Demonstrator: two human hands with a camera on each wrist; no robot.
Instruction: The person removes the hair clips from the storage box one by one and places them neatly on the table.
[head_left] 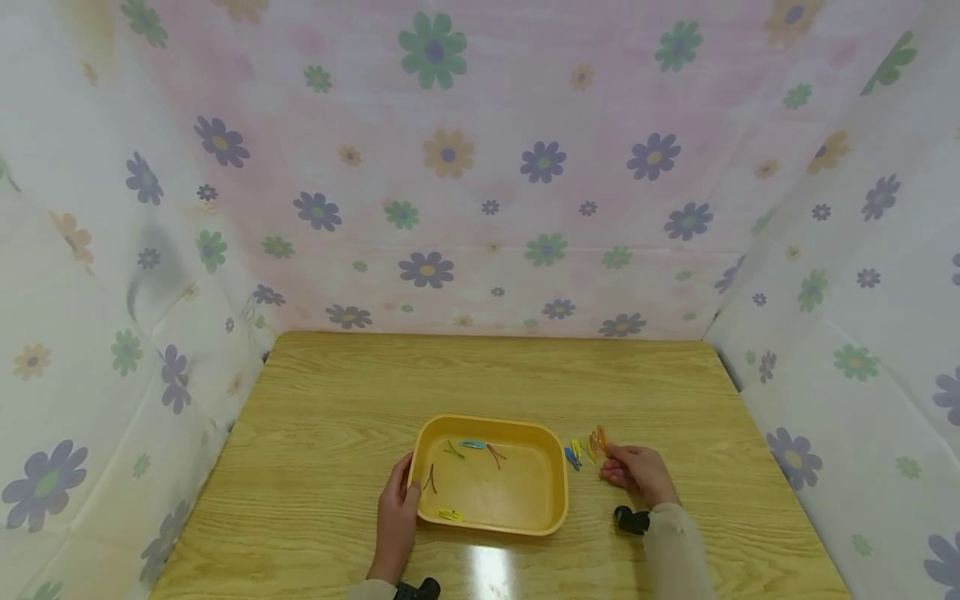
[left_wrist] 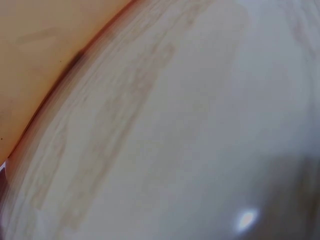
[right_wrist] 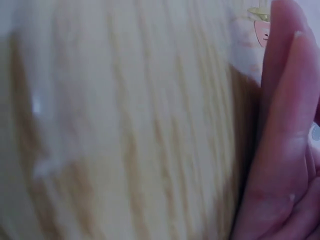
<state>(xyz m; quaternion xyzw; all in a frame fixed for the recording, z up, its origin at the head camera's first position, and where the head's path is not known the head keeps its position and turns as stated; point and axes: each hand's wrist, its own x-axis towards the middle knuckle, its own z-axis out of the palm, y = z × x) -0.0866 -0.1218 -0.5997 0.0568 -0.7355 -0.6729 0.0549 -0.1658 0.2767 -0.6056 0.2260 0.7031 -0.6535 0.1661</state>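
R hand (head_left: 636, 475) at an orange clip (head_left: 602, 437) on table (head_left: 337, 392), can't tell if pinched; L hand (head_left: 397, 507) grips tray (head_left: 517, 493) by left rim. Blue clip (head_left: 573, 458) betw. tray + orange clip. Step's prob. clip pickup; next move needs light pinch, tray steady.

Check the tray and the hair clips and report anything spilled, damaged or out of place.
Nothing stands out. The yellow tray sits upright on the table, and the hair clips inside lie loosely scattered, none visibly broken. More clips are grouped beside the tray's right end, near the right hand.
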